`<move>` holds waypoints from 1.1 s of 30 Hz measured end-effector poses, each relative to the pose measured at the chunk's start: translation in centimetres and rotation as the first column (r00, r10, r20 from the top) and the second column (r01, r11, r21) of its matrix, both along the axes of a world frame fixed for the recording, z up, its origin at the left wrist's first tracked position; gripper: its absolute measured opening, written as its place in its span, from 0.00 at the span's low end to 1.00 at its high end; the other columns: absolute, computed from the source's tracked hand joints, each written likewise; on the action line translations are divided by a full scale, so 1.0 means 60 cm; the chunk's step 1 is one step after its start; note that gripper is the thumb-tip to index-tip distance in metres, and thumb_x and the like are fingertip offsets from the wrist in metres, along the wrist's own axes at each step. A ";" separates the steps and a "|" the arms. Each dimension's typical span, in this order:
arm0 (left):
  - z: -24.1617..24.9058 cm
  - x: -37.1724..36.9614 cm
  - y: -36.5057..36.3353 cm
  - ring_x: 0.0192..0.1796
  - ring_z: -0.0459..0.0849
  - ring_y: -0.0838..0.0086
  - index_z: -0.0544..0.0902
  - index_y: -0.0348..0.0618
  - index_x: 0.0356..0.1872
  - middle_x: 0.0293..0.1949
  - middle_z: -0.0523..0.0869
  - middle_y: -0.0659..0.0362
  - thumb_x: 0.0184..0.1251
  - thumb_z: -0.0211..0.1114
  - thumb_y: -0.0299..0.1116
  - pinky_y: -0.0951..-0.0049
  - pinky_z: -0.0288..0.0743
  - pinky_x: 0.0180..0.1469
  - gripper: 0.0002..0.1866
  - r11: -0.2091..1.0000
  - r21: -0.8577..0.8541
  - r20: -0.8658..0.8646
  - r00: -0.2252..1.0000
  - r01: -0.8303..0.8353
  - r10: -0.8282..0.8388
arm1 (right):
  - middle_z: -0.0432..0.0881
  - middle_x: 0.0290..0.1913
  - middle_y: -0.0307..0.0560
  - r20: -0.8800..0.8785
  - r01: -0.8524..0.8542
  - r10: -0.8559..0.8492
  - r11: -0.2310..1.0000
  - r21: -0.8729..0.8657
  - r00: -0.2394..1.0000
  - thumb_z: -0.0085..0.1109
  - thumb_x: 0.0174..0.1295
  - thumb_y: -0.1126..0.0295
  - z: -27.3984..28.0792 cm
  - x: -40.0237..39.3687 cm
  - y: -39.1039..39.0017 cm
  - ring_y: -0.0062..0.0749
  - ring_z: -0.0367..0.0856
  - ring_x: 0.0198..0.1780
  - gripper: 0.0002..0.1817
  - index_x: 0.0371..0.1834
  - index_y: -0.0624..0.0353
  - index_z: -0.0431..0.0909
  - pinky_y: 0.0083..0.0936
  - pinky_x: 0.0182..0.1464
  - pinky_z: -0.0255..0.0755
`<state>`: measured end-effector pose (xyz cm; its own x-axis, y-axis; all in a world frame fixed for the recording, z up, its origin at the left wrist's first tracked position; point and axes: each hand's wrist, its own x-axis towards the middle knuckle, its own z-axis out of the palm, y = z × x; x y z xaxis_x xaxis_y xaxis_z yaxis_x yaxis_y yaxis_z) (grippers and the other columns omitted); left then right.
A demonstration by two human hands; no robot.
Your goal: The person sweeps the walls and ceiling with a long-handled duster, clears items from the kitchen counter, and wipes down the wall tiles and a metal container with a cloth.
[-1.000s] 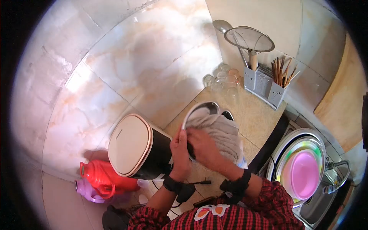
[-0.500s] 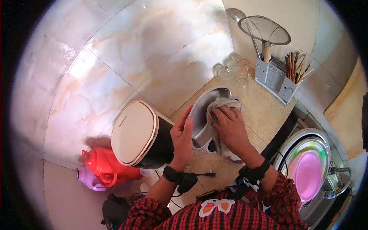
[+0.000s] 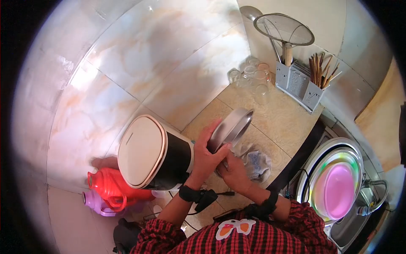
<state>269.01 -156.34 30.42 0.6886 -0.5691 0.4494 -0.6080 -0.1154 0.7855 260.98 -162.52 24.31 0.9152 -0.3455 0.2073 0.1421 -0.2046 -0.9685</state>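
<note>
My left hand grips a shiny steel divided plate by its side. The plate is tipped up on edge, with its hollow side facing right. My right hand is closed at the plate's lower end, its fingertips close to my left thumb. A whitish cloth with blue-grey patches bunches out beside and behind my right hand. Its gripped part is mostly hidden by the fingers.
Left stands a cream-lidded black and white bin, with red and purple flasks beyond. Several glasses and a utensil holder with chopsticks and a strainer stand behind. Nested basins sit at the sink, right.
The plate has turned from showing its compartments to standing on edge. My right hand has come out of the hollow and moved down-left to the lower end, the cloth moving down too.
</note>
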 end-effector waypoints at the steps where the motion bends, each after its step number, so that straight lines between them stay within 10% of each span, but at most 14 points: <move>1: -0.002 0.001 0.000 0.52 0.76 0.71 0.74 0.36 0.53 0.50 0.79 0.54 0.49 0.59 0.23 0.74 0.64 0.58 0.25 0.999 0.049 -0.022 1.000 -0.001 0.002 | 0.74 0.49 0.57 0.037 0.007 -0.006 1.000 -0.031 0.999 0.48 0.56 0.78 -0.008 0.001 0.001 0.52 0.73 0.51 0.19 0.53 0.62 0.66 0.42 0.51 0.67; 8: -0.025 0.016 0.007 0.50 0.77 0.71 0.75 0.35 0.52 0.46 0.81 0.54 0.44 0.46 0.15 0.75 0.67 0.54 0.27 0.975 -0.007 -0.114 0.969 -0.220 0.218 | 0.73 0.48 0.55 0.204 0.019 0.160 0.741 -0.671 0.966 0.47 0.55 0.77 -0.054 0.009 -0.051 0.48 0.68 0.54 0.16 0.48 0.61 0.69 0.41 0.56 0.61; 11: -0.023 0.040 0.017 0.48 0.78 0.72 0.74 0.32 0.53 0.45 0.81 0.54 0.44 0.45 0.15 0.77 0.68 0.53 0.28 0.941 -0.127 -0.302 0.916 -0.312 0.263 | 0.77 0.45 0.48 0.243 0.410 -0.352 0.874 -0.262 0.904 0.47 0.56 0.77 -0.106 0.006 -0.087 0.41 0.74 0.47 0.15 0.48 0.59 0.69 0.36 0.48 0.67; 12: -0.020 0.051 0.025 0.48 0.78 0.73 0.72 0.32 0.55 0.47 0.79 0.54 0.44 0.45 0.15 0.77 0.69 0.52 0.29 0.933 -0.251 -0.413 0.900 -0.258 0.138 | 0.77 0.45 0.46 0.099 0.456 -0.468 0.882 0.122 0.878 0.46 0.58 0.78 -0.110 -0.001 -0.110 0.38 0.75 0.47 0.14 0.48 0.60 0.70 0.34 0.50 0.68; 16: 0.001 0.058 0.034 0.48 0.78 0.70 0.66 0.36 0.59 0.49 0.77 0.54 0.45 0.46 0.15 0.72 0.72 0.52 0.32 0.882 -0.346 -0.616 0.786 -0.321 0.045 | 0.78 0.45 0.43 0.030 0.102 -0.459 0.261 0.960 0.888 0.42 0.62 0.79 -0.095 0.000 -0.167 0.31 0.77 0.46 0.12 0.48 0.60 0.70 0.26 0.52 0.71; 26: 0.017 0.044 0.030 0.55 0.74 0.70 0.64 0.33 0.60 0.54 0.73 0.52 0.42 0.43 0.15 0.73 0.66 0.58 0.34 0.872 -0.406 -0.592 0.806 -0.274 -0.023 | 0.76 0.51 0.45 0.270 -0.139 -0.274 0.418 0.898 0.923 0.46 0.62 0.80 0.003 -0.003 -0.174 0.30 0.74 0.53 0.15 0.52 0.64 0.68 0.27 0.58 0.67; 29: 0.013 0.033 0.025 0.53 0.75 0.70 0.64 0.32 0.60 0.52 0.75 0.53 0.42 0.44 0.17 0.74 0.67 0.57 0.34 0.915 -0.349 -0.534 0.846 -0.202 -0.017 | 0.70 0.57 0.52 0.285 -0.033 -0.204 0.757 0.653 0.937 0.45 0.57 0.83 -0.014 0.028 -0.144 0.37 0.69 0.59 0.19 0.54 0.66 0.66 0.29 0.63 0.61; 31: 0.003 0.031 0.026 0.51 0.76 0.72 0.66 0.31 0.59 0.51 0.76 0.54 0.41 0.44 0.18 0.75 0.67 0.56 0.34 0.954 -0.259 -0.434 0.900 -0.153 0.027 | 0.65 0.61 0.56 0.267 0.161 -0.163 0.987 0.027 0.950 0.45 0.53 0.85 -0.011 0.042 -0.132 0.43 0.66 0.62 0.23 0.56 0.66 0.65 0.30 0.65 0.57; 33: 0.002 0.027 0.023 0.51 0.76 0.73 0.66 0.30 0.59 0.50 0.76 0.54 0.41 0.44 0.17 0.75 0.67 0.56 0.34 0.957 -0.251 -0.378 0.925 -0.142 0.038 | 0.58 0.64 0.62 0.237 0.296 -0.189 0.747 -0.595 0.953 0.44 0.50 0.84 -0.032 0.063 -0.137 0.52 0.64 0.62 0.28 0.59 0.65 0.62 0.34 0.63 0.59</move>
